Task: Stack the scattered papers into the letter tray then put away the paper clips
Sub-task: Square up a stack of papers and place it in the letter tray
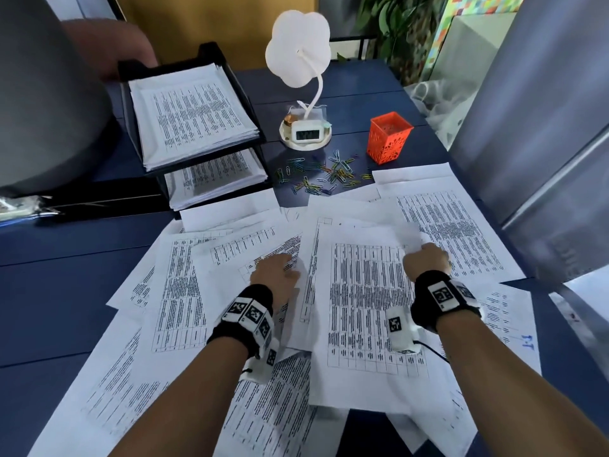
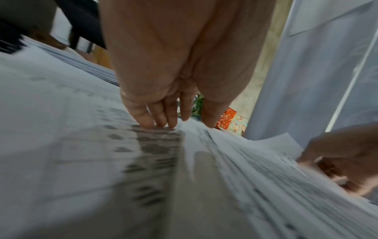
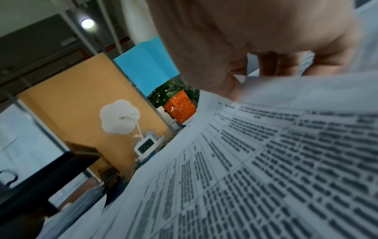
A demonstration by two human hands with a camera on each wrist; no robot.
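My left hand lies flat, fingers straight, pinning loose papers. My right hand pinches the top sheet's far corner — lift it slowly, one sheet only. Letter tray back-left; paper clips beside it.

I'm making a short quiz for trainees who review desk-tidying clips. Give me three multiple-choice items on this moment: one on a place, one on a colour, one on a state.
1. Where do the paper clips lie?
A. in the basket
B. loose on the table between lamp base and papers
C. in the tray

2. What colour is the mesh basket?
A. orange
B. green
C. black

3. What is the right hand doing?
A. resting flat
B. holding a clip
C. pinching a sheet's top corner

Answers: B, the clips are scattered on the blue table; A, it shows orange in the head view; C, the fingers curl round the lifted corner.
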